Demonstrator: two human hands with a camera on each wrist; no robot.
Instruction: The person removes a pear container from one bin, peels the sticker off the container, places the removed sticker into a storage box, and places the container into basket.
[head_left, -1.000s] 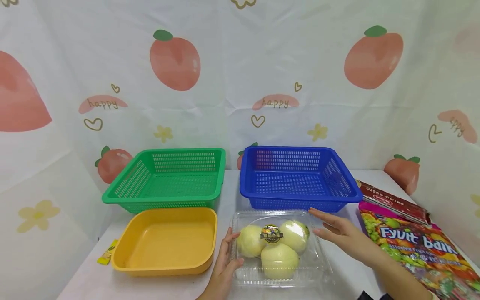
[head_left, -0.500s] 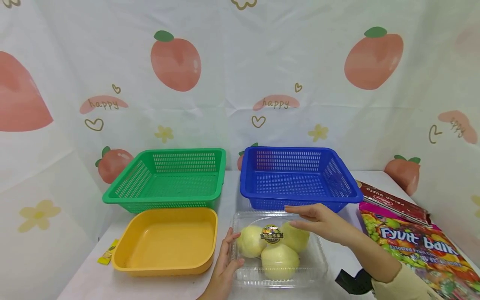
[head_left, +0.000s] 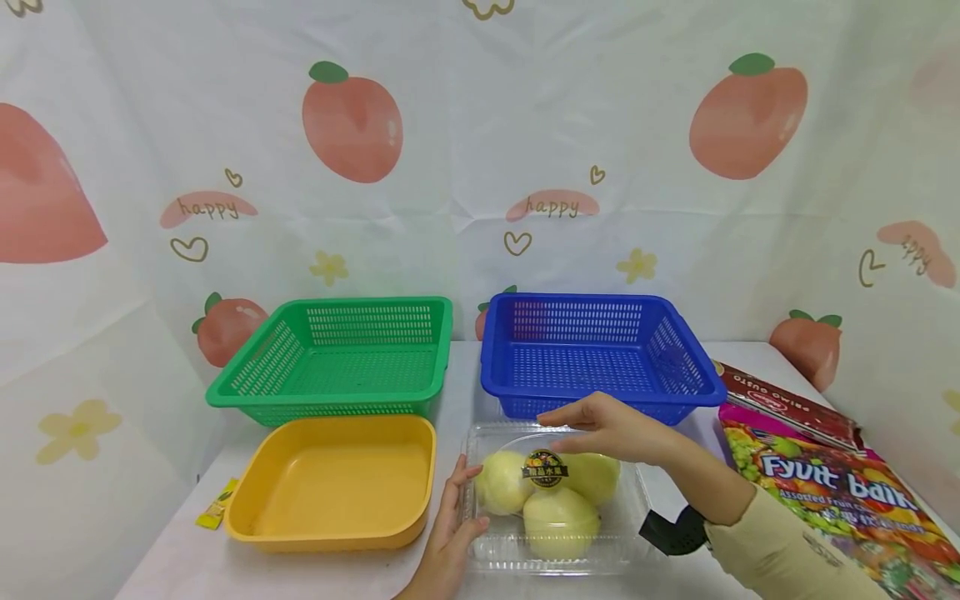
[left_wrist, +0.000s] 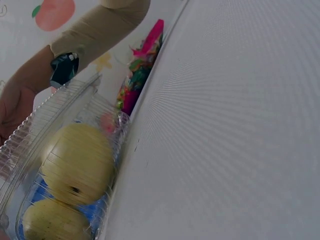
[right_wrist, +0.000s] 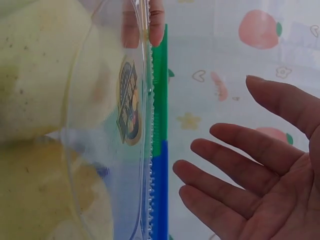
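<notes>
A clear plastic clamshell box (head_left: 626, 537) lies on the table with its lid down, holding three round pale-yellow fruits (head_left: 561, 525). A black-and-gold sticker (head_left: 545, 468) marks the lid. My left hand (head_left: 448, 533) rests along the box's left side, its fingers fairly straight and touching the edge. Over the back right of the lid hovers my right hand (head_left: 611, 429), fingers extended and holding nothing. In the right wrist view, that right hand (right_wrist: 265, 175) shows spread fingers apart from the lid. The left wrist view shows two fruits (left_wrist: 82, 162) through the box wall.
Behind the box stands a blue basket (head_left: 600, 404), with a green basket (head_left: 360, 400) to its left. A yellow tub (head_left: 330, 533) sits left of my left hand. At the right lie a candy bag (head_left: 832, 500) and a dark-red packet (head_left: 787, 406). A small yellow sachet (head_left: 217, 504) lies far left.
My right hand has moved left from beside the box's right edge to over the lid. The left hand and the box have stayed in place.
</notes>
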